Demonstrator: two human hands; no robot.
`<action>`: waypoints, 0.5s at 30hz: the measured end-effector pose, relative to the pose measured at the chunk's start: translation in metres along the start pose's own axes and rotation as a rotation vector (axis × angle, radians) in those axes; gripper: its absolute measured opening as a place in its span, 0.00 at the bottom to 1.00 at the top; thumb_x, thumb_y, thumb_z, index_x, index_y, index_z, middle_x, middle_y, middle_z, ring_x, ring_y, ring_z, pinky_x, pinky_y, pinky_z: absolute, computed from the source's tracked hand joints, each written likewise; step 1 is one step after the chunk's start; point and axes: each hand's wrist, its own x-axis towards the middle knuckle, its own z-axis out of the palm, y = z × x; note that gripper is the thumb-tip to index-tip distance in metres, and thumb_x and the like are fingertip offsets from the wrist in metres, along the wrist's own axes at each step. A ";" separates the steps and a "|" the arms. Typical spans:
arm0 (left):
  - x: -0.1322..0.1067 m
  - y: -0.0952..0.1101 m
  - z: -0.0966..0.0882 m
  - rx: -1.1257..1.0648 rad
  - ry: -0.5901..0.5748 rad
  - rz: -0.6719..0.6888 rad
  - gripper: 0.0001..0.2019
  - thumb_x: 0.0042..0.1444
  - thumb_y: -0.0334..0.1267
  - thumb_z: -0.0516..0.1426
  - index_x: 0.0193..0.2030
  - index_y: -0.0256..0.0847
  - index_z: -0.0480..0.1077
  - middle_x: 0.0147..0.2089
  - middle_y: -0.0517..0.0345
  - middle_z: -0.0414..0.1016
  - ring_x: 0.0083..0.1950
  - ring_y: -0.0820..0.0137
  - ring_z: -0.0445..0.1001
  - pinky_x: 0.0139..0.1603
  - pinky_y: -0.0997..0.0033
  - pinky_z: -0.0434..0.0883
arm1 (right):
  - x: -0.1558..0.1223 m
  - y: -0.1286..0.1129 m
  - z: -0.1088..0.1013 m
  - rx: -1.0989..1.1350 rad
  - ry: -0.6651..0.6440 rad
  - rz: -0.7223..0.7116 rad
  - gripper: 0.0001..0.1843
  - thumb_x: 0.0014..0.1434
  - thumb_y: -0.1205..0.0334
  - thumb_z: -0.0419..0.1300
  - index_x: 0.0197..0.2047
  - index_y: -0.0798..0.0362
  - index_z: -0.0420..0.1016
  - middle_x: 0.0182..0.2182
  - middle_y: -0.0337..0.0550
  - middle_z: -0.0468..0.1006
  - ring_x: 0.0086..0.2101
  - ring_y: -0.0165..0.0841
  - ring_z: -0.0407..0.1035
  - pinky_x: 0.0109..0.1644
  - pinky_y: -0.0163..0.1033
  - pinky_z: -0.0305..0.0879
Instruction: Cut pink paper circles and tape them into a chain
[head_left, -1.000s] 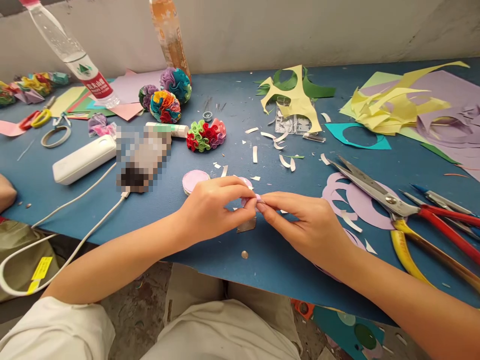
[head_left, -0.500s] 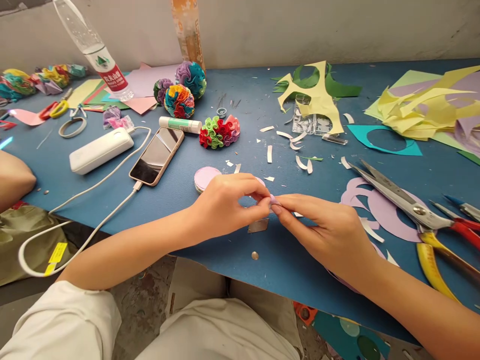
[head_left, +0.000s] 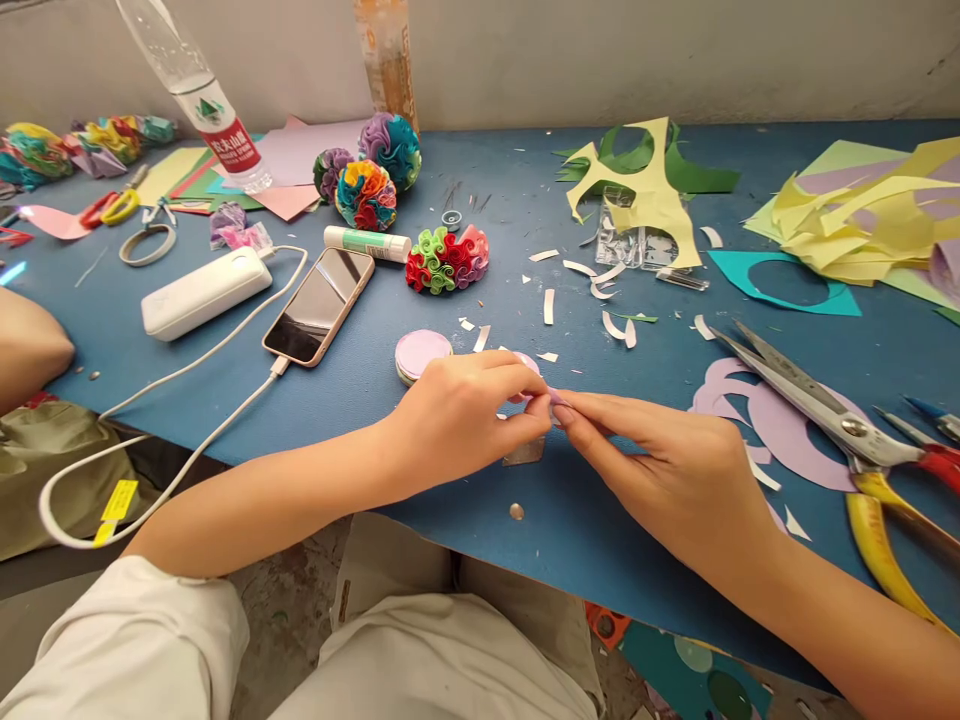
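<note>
Near edge of the blue table: both hands meet over it, fingertips nearly touching. Left hand, thumb and fingers pinched on a lilac paper piece; right hand pinches it too, thumb against forefinger. No real gap in either grip that I can see. Piece sits between the two sets of fingertips, above the tabletop.

Handling, my guess: next to no weight, thin, bendy, not slippery, creases or tears easily. Best held lightly by the edges, tips only; hard squeezing would likely leave marks.

Hard to make out: the piece itself, mostly covered by fingers, so shape and any fold can't be told. Small brownish flat piece under the hands, unclear what. Just beyond, another lilac disc half behind the left fingers; lilac disc stack beside it, count unclear. Farther, clear box partly under a yellow offcut. Farthest, water bottle and orange bottle, tops cut off.
</note>
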 end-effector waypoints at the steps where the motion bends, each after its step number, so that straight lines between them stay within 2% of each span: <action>1: 0.000 0.000 0.000 -0.001 -0.018 -0.026 0.06 0.56 0.30 0.57 0.30 0.34 0.75 0.30 0.55 0.80 0.30 0.76 0.77 0.34 0.80 0.74 | 0.000 0.000 0.000 -0.017 0.001 -0.006 0.12 0.64 0.64 0.56 0.43 0.45 0.81 0.42 0.36 0.83 0.38 0.40 0.80 0.40 0.41 0.78; 5: 0.000 0.001 0.004 0.032 -0.093 -0.098 0.08 0.57 0.31 0.55 0.31 0.35 0.76 0.32 0.54 0.80 0.31 0.73 0.78 0.33 0.78 0.74 | -0.001 0.000 0.000 -0.100 -0.008 -0.045 0.14 0.65 0.63 0.54 0.44 0.44 0.81 0.43 0.36 0.82 0.37 0.41 0.80 0.39 0.43 0.78; 9: 0.001 0.001 0.010 0.085 -0.129 -0.118 0.11 0.57 0.31 0.52 0.29 0.35 0.75 0.32 0.52 0.80 0.32 0.69 0.79 0.33 0.73 0.75 | -0.005 0.004 -0.001 -0.194 -0.004 -0.135 0.14 0.64 0.67 0.55 0.46 0.47 0.80 0.44 0.39 0.82 0.37 0.39 0.80 0.39 0.40 0.78; 12: 0.002 0.003 0.014 0.049 -0.134 -0.138 0.13 0.57 0.30 0.51 0.27 0.36 0.74 0.30 0.54 0.79 0.30 0.69 0.77 0.32 0.72 0.74 | -0.009 0.008 -0.003 -0.256 -0.006 -0.170 0.18 0.63 0.69 0.56 0.53 0.45 0.77 0.45 0.38 0.82 0.38 0.39 0.80 0.42 0.39 0.78; 15: 0.002 0.005 0.013 -0.058 -0.099 -0.165 0.11 0.56 0.29 0.52 0.25 0.36 0.73 0.26 0.56 0.76 0.27 0.72 0.74 0.27 0.75 0.70 | -0.011 0.008 -0.008 -0.277 -0.028 -0.198 0.26 0.64 0.68 0.55 0.63 0.43 0.68 0.46 0.39 0.81 0.39 0.38 0.80 0.44 0.38 0.77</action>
